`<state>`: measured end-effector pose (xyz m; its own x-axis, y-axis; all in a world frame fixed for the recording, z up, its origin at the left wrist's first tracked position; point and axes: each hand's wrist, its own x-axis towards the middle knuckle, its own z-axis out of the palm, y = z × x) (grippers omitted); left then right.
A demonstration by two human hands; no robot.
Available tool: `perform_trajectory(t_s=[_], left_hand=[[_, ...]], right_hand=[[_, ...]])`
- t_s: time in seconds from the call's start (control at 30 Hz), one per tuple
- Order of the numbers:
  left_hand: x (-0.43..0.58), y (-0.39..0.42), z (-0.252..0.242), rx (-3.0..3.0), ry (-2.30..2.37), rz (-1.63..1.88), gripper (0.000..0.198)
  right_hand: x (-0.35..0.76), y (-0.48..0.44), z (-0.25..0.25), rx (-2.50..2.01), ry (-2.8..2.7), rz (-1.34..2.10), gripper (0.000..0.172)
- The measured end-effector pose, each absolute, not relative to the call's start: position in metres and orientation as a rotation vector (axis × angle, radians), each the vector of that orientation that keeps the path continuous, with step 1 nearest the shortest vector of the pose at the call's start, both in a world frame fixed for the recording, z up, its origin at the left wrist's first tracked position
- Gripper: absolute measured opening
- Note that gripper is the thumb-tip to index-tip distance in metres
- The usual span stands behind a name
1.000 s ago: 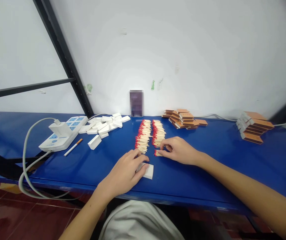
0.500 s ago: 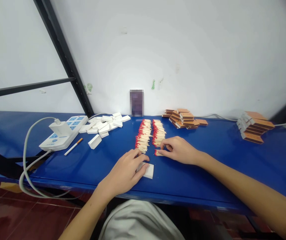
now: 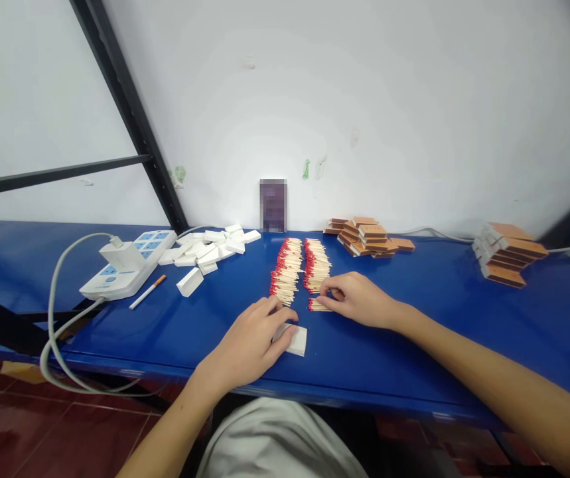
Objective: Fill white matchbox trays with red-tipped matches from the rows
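Note:
My left hand (image 3: pixel 257 335) rests on the blue table, its curled fingers and thumb holding a small white matchbox tray (image 3: pixel 297 341) whose left part they cover. My right hand (image 3: pixel 357 299) is closed in a pinch at the near end of the right row of red-headed matches (image 3: pixel 316 262); its fingertips partly hide what they grip, seemingly matches. Just below its thumb lies a small, separate group of matches (image 3: pixel 318 305). Another long row of matches (image 3: pixel 286 269) runs alongside, beyond my left fingertips.
White matchbox trays (image 3: pixel 205 251) lie heaped at left, near a cigarette (image 3: pixel 147 292) and a power strip (image 3: pixel 128 269) with cables. Orange matchbox sleeves (image 3: pixel 369 236) are piled at the back; more orange boxes (image 3: pixel 508 252) stand stacked at right. A dark blurred rectangle (image 3: pixel 273 206) leans against the wall.
My right thumb has drawn up slightly towards the index finger, showing more of the small match group below it. My left hand and the tray stay in place.

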<state>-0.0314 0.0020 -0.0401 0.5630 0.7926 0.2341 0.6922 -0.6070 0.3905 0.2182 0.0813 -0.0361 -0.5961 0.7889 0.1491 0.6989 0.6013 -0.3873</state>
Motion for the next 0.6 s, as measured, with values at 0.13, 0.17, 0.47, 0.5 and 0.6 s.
perform_trajectory(t_s=[0.13, 0.17, 0.47, 0.5, 0.6], left_hand=[[-0.0309, 0.002, -0.0397, 2.562, 1.23, 0.589, 0.024], [-0.0309, 0.002, -0.0398, 2.566, 1.23, 0.592, 0.024], [-0.0309, 0.0023, -0.0406, 2.569, 1.231, 0.584, 0.023], [-0.0308, 0.0022, -0.0403, 2.568, 1.232, 0.581, 0.023], [-0.0306, 0.0019, -0.0398, 2.571, 1.233, 0.587, 0.023]], right_hand=[[0.2188, 0.0818, -0.0367, -1.21, -2.534, 0.417, 0.026], [0.219, 0.082, -0.0368, -1.211, -2.534, 0.42, 0.025], [0.2202, 0.084, -0.0385, -1.188, -2.535, 0.429, 0.025], [0.2202, 0.084, -0.0385, -1.191, -2.536, 0.426, 0.025], [0.2201, 0.0836, -0.0385, -1.192, -2.535, 0.424, 0.025]])
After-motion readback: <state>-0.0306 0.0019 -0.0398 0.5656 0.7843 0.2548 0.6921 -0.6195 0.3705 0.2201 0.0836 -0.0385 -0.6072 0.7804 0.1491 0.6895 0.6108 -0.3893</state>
